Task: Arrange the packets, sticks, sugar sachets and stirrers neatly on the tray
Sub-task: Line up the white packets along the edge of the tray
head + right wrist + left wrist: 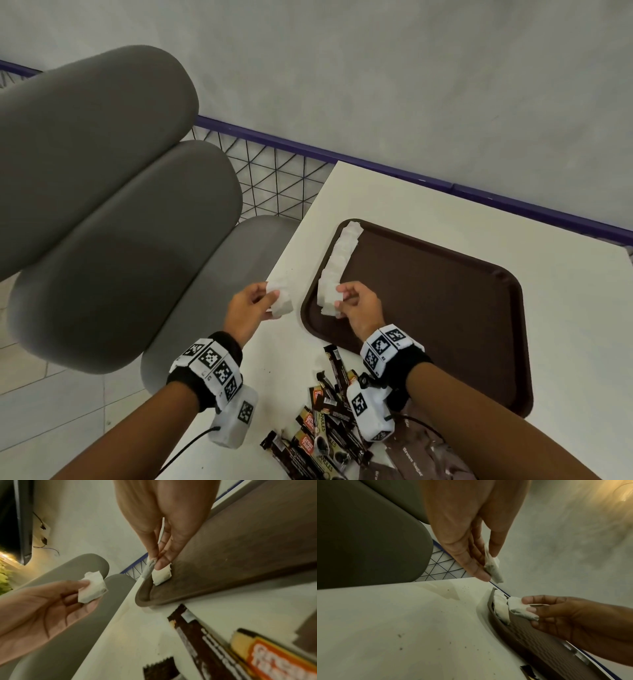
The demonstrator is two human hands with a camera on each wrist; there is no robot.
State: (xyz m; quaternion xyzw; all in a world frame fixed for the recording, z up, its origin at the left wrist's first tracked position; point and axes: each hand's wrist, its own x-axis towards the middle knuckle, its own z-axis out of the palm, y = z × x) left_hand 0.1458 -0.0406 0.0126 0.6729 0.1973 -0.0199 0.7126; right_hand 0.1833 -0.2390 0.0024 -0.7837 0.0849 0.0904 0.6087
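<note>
A dark brown tray [445, 308] lies on the white table [565, 274]. A row of white sugar sachets [342, 253] runs along the tray's left rim. My left hand [253, 305] pinches a few white sachets [281, 301] over the table edge, left of the tray; the same sachets [493, 568] show in the left wrist view. My right hand [356, 305] pinches one white sachet [330, 303] at the near end of the row, just above the tray; the right wrist view shows this sachet [150, 568] between thumb and finger. Dark coffee sticks and packets [329, 421] lie in a heap near me.
A grey padded chair [120, 212] stands at the left, close to the table edge. A purple rail with wire mesh [274, 171] runs behind the table. Brown packets [421, 455] lie at the bottom right. The tray's middle and right [462, 325] are bare.
</note>
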